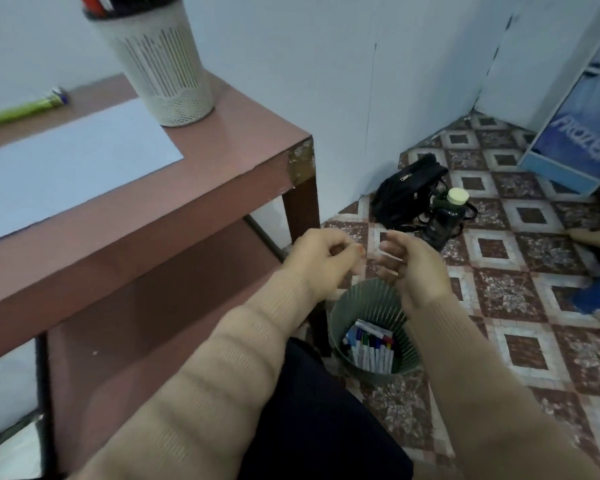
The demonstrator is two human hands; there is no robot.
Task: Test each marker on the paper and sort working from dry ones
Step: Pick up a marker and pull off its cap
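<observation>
The right grip (413, 268), a bare hand, curls its fingers round a thin white marker (391, 255), which is blurred. The left grip (321, 258) is curled just beside it with an orange speck at its fingertips; I cannot tell whether it holds anything. The marker's long axis runs left to right across the fingers, and its tip end is unclear. Both grips hang over a floor (520, 306) of brown-and-white patterned tiles. Directly below them stands a green ribbed bin (364, 299) of markers (371, 351) lying side by side, coloured caps at the far end. To the left, a reddish-brown bench (229, 143) carries a white paper (66, 161) and a cream slotted holder (163, 71). By the white wall (291, 46) lie a black bag (406, 192) and a dark bottle (445, 216).
</observation>
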